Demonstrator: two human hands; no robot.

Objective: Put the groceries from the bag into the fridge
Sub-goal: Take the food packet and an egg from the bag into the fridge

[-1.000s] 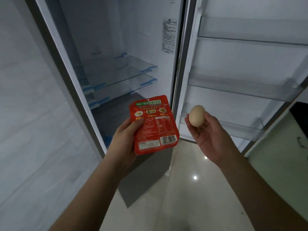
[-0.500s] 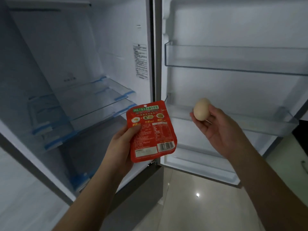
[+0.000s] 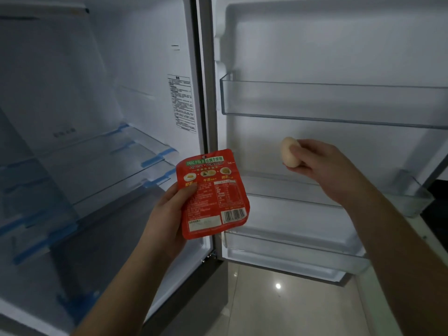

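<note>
Glossy pale floor tiles (image 3: 291,309) at bottom w/ one small bright light reflection (image 3: 278,285) on them. At far right edge, a dark object (image 3: 440,204) beside a pale surface (image 3: 397,287) (too dim to tell what).

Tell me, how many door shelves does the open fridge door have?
3. The top door shelf, the middle door shelf just below the egg, and the bottom door shelf. More may be hidden above the frame.
</note>
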